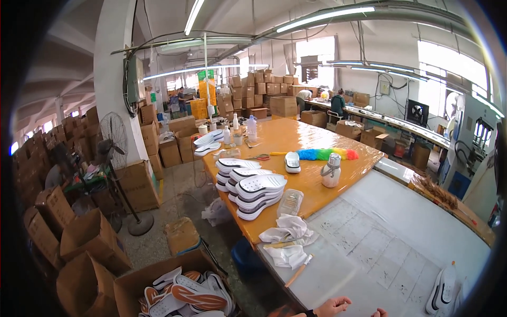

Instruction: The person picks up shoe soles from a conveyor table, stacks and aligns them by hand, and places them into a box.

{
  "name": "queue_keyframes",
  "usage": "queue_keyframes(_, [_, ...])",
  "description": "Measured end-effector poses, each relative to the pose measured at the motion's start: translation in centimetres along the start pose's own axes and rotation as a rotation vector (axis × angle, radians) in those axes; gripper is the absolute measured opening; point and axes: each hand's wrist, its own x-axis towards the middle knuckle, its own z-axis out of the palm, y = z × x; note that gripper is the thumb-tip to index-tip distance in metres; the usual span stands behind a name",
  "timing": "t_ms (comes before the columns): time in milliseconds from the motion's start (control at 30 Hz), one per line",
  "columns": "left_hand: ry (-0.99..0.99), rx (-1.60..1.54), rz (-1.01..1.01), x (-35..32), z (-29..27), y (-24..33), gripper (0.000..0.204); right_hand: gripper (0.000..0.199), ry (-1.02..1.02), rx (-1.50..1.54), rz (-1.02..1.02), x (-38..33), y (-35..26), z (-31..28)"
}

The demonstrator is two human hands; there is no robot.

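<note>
Our left hand (334, 306) hangs over the near edge of the white worktop (364, 253), its fingers loosely bent and parted, with nothing that we can see in its grasp. Of our right hand (379, 313) only the fingertips come into view at the lower edge, so we cannot tell how far open it is or whether it has hold of anything. Nearest to our left hand is a wooden-handled brush (299, 270), lying on the worktop with its pale bristles pointing away from us. Just beyond it we see crumpled white cloths (288, 235). To our right, white shoe soles (441, 289) stand on the same worktop, well apart from our hands.

Farther out, on the orange-covered table (311, 138), we have stacked white soles (261, 186), a clear plastic container (290, 203), a lidded metal flask (331, 173) and a rainbow duster (328, 154). Down to our left, a cardboard box (129, 285) holds white-and-orange soles (198, 297).
</note>
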Motion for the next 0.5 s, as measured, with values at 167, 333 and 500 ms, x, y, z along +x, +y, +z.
queue_keyframes(167, [0.017, 0.022, -0.068, 0.1, -0.4, 1.3, 0.017, 0.019, -0.076, -0.209, -0.096, -0.3, -1.3, 0.6])
queue_keyframes(333, [-0.096, -0.127, -0.070, 0.9, -1.5, -2.9, 0.019, 0.018, -0.074, -0.175, -0.113, 0.1, -0.7, 1.1])
queue_keyframes(500, [-0.062, -0.149, -0.065, 0.8, -1.4, -3.0, 0.018, 0.017, -0.077, -0.173, -0.110, -0.4, -1.3, 1.0])
